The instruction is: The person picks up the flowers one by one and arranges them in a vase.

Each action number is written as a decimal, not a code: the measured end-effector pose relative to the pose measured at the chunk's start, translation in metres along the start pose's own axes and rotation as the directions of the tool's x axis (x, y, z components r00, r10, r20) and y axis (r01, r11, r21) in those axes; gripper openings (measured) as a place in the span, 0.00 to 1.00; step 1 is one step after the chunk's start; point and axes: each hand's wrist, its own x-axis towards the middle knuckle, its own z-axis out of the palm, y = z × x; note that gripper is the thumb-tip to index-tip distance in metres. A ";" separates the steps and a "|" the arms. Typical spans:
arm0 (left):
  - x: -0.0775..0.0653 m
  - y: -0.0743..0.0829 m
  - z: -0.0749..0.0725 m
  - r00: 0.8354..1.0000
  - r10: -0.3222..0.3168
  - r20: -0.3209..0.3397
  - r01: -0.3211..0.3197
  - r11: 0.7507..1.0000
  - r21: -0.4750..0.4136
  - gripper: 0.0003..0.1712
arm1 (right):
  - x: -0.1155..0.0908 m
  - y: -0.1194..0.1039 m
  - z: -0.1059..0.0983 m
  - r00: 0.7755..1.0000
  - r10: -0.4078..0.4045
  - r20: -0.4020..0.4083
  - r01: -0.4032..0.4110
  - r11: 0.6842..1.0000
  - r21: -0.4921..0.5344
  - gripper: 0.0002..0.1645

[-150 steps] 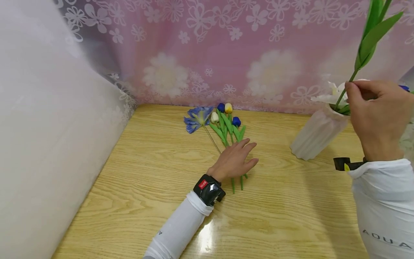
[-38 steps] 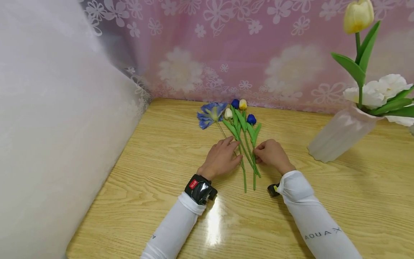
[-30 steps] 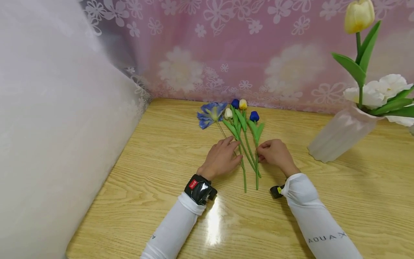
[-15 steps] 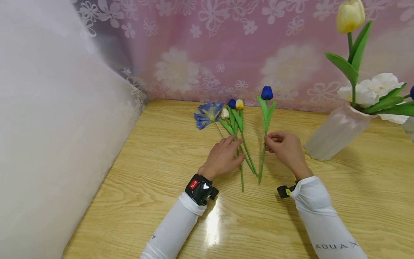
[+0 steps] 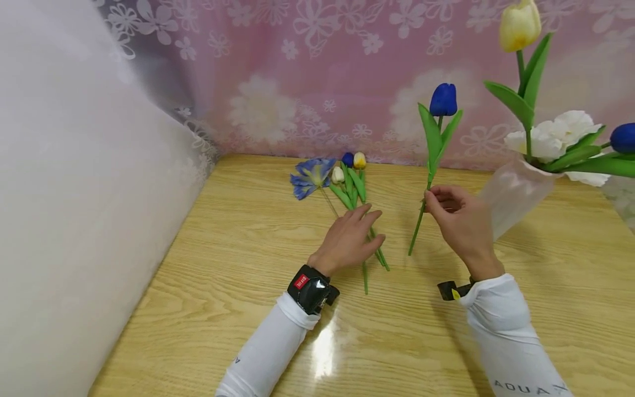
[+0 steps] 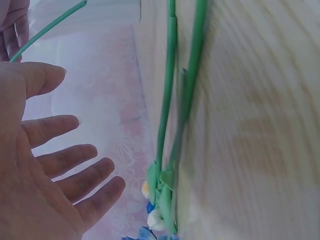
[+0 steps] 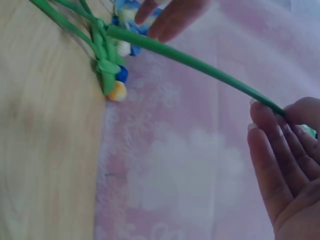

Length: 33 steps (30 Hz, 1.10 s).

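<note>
Between thumb and fingers, my right hand [image 5: 463,229] pinches the stem of a blue artificial tulip [image 5: 443,100], which it holds up off the table, bloom upward. In the right wrist view the green stem [image 7: 210,70] runs out from those fingertips. My left hand [image 5: 349,240] is spread above the stems of the loose flowers; the left wrist view shows its fingers straight and apart from the stems [image 6: 168,90]. The loose flowers are a blue-and-yellow open bloom [image 5: 312,176], a white tulip [image 5: 338,175], a blue tulip [image 5: 347,160] and a yellow tulip [image 5: 359,160].
At the right a white vase [image 5: 516,193], partly hidden by my right hand, holds a tall yellow tulip [image 5: 520,27], white blooms [image 5: 560,132] and a blue tulip [image 5: 624,138]. A pink floral curtain [image 5: 307,99] hangs behind the wooden table [image 5: 238,248].
My right hand went from the vase to the loose flowers, took a blue tulip by its stem and lifted it up and right. My left hand has stayed over the other stems.
</note>
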 end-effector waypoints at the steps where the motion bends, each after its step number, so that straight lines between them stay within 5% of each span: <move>1: 0.000 0.001 0.000 1.000 0.003 0.002 -0.003 1.000 -0.004 0.30 | 0.001 -0.001 -0.003 1.000 -0.009 -0.022 0.009 1.000 0.013 0.11; 17: 0.015 0.022 -0.001 0.997 0.077 -0.013 -0.077 0.997 -0.014 0.31 | 0.012 -0.001 -0.050 0.937 -0.099 -0.336 0.111 0.994 0.017 0.11; 33: 0.020 0.034 0.002 0.991 0.133 0.013 -0.132 0.991 -0.032 0.31 | 0.018 -0.006 -0.100 0.818 -0.134 -0.559 0.073 0.989 -0.130 0.08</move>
